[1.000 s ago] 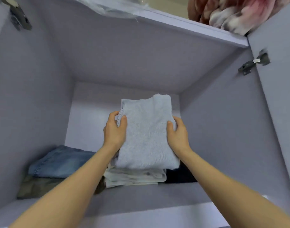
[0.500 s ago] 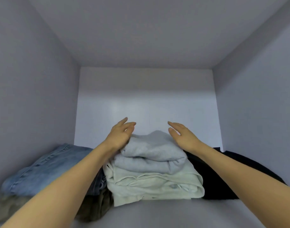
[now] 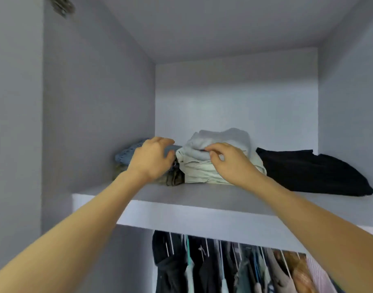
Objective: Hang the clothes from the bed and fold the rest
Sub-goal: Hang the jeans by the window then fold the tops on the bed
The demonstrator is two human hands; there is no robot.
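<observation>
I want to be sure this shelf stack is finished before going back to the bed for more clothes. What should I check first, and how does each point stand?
1. Light blue sweater sits on top of the pale folded pile: ok.
2. Pile stays behind the shelf front edge: ok.
3. Left hand holds nothing: ok, fingers loosely curled.
4. Right hand is free of the sweater: cannot tell, its fingertips are at the fold.
5. Jeans and black garment beside the pile lie flat: ok.
6. Sweater folded neatly: not ok, its top looks rumpled.
</observation>
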